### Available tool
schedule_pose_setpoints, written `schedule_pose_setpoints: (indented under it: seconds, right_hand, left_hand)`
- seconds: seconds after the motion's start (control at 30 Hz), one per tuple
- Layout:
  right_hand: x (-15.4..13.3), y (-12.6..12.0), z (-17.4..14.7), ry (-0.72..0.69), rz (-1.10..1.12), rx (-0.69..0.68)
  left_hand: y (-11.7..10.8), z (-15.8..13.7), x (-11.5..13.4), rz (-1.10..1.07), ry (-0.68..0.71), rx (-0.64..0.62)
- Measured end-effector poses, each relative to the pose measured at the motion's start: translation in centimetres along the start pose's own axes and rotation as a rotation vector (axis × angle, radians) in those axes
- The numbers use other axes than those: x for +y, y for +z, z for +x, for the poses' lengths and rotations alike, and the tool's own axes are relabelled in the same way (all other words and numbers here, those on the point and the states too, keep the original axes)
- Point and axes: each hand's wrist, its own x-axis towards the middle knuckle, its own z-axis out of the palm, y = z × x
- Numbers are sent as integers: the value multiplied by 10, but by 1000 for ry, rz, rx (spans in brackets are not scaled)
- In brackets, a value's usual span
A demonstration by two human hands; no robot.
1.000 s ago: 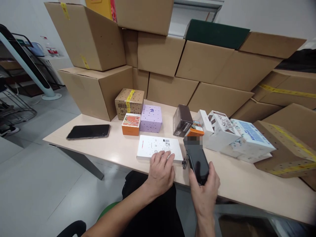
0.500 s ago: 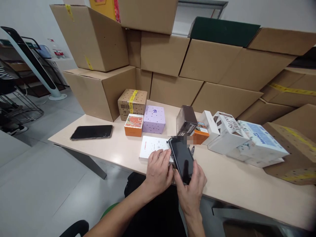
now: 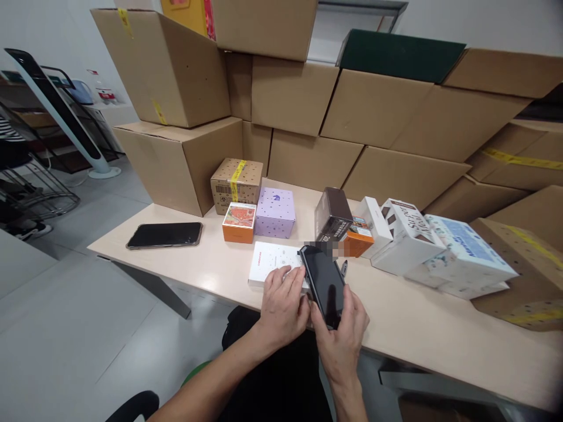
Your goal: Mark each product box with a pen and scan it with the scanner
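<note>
My right hand (image 3: 345, 334) grips the lower end of a black handheld device (image 3: 324, 281) with a dark screen, shaped like a thick phone. It is tilted over the right end of a flat white box (image 3: 271, 264). My left hand (image 3: 284, 305) is closed over the front of that box, fingers together on top and thumb bent near the device's left edge. The hand and the device hide part of the box. Just right of the device, the tip of a dark, pen-like thing (image 3: 343, 268) shows on the table.
A smartphone (image 3: 165, 234) lies at the table's left. Behind the white box stand an orange box (image 3: 238, 224), a purple box (image 3: 275, 212) and a taped carton (image 3: 237, 179). A brown box (image 3: 333, 214) and several white packages (image 3: 411, 237) line the right. Large cartons (image 3: 299, 94) wall the back.
Both hands, the device and the white box keep their places. Only the camera view has shifted very slightly.
</note>
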Motion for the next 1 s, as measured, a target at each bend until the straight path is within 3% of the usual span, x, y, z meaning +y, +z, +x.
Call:
schedule_pose_setpoints:
  seconds: [0.67, 0.87, 1.0]
  right_hand:
    - [3, 2, -4, -2, -6, 33]
    - [2, -5, -2, 127, 59, -21]
    - [13, -21, 3, 168, 5, 29]
  left_hand:
    - [1, 0, 1, 50, 29, 31]
    - [0, 0, 1, 72, 34, 23]
    - [1, -1, 1, 95, 35, 17]
